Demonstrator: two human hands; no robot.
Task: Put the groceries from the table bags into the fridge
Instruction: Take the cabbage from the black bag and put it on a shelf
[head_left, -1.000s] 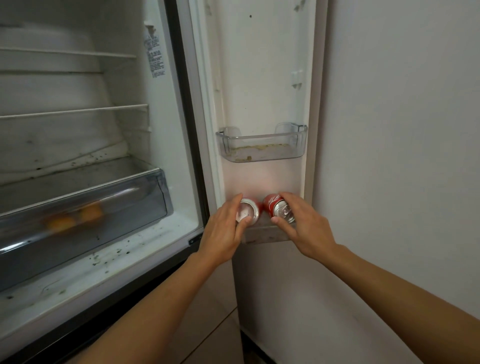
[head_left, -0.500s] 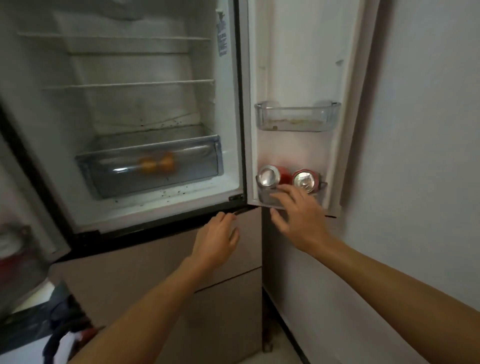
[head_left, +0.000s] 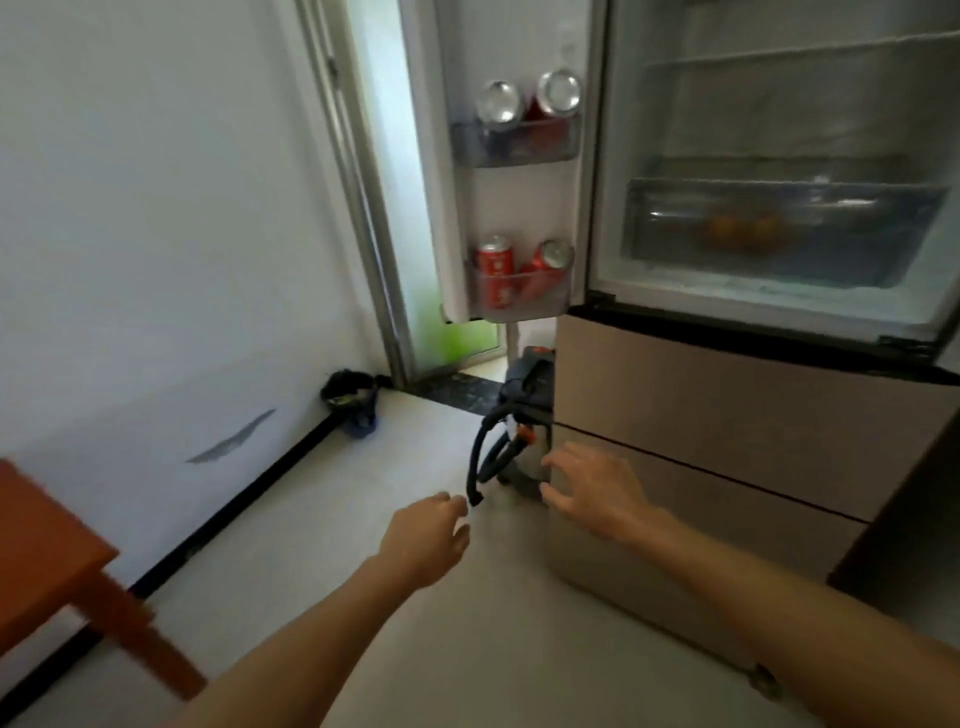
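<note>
The fridge (head_left: 727, 415) stands open at the right. Its left door (head_left: 447, 208) holds two red cans (head_left: 493, 262) in the lower bin and two more cans (head_left: 530, 101) in the upper bin. Orange fruit (head_left: 743, 231) shows through the clear crisper drawer (head_left: 779, 208). My left hand (head_left: 423, 538) hangs empty over the floor with loosely curled fingers. In front of the lower freezer drawers, my right hand (head_left: 592, 488) is empty too, its fingers spread. No bags are in view.
A corner of a red-brown wooden table (head_left: 57, 561) sits at the lower left. A vacuum-like appliance with a black hose (head_left: 511, 431) stands on the floor beside the fridge. A dark bin (head_left: 350, 400) rests against the white wall near the doorway.
My view has swung left, from the right door to the left one. Both hands let go of the cans in the right door bin, dropped and are now empty.
</note>
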